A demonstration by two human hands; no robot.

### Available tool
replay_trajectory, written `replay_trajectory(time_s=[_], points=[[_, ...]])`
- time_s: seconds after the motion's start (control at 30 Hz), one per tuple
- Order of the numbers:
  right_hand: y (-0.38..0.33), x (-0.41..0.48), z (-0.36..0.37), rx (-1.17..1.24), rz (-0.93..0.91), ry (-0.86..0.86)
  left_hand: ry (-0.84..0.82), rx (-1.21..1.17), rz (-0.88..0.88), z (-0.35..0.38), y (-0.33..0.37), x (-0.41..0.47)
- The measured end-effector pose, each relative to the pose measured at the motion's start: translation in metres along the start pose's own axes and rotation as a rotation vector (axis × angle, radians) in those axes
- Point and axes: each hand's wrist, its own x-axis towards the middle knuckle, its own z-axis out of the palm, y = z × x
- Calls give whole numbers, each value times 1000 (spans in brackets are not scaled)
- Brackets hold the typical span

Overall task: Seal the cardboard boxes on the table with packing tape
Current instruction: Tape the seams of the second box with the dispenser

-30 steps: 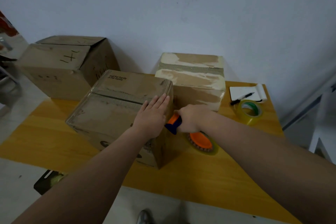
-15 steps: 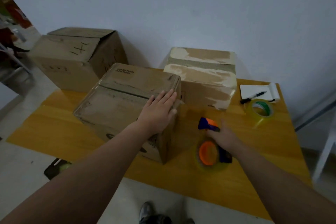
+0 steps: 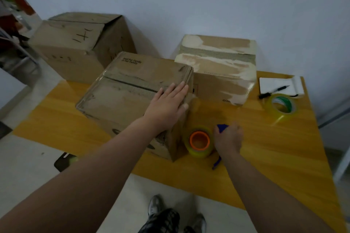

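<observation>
Past the left hand (image 3: 166, 104), the near box (image 3: 117, 96) carries two lines of dark print, too blurred to read. The far box (image 3: 75, 43), left of that hand, bears handwritten "1+C"-like strokes. Beyond the right hand (image 3: 228, 139), the torn box (image 3: 217, 85) shows "CO" low down.

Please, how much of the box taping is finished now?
Looks done: the near box has tape along its top seam, under the left hand. In hand: the right hand grips the tape dispenser beside it. Left: the far left box, its flap raised.
</observation>
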Motion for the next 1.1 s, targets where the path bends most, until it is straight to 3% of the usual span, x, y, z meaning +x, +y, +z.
replay_trajectory(time_s=[0.07, 0.13, 0.2, 0.27, 0.43, 0.6, 0.9, 1.07, 1.1], points=[[-25, -6, -10, 298, -125, -156, 1, -7, 6, 0, 0, 0], [-52, -17, -22, 735, 20, -555, 10, -13, 12, 0, 1, -1], [-69, -27, -30, 836, 65, -751, 18, -16, 14, 1, 1, -1], [-78, -28, -30, 922, 55, -707, 22, -18, 12, 0, 1, -1], [-78, -30, -24, 991, 45, -372, -45, -23, 49, -6, -2, 0], [-78, -36, -11, 959, 74, -364, -169, 112, 82, -22, -35, -7], [-90, -50, 27, 952, 175, -311, -77, 80, 117, -14, -45, -18], [-73, -59, 17, 693, -163, -93, -39, 118, 96, -13, -39, -20], [-74, -63, 12, 726, -254, -130, -6, 126, 81, -13, -40, -22]])
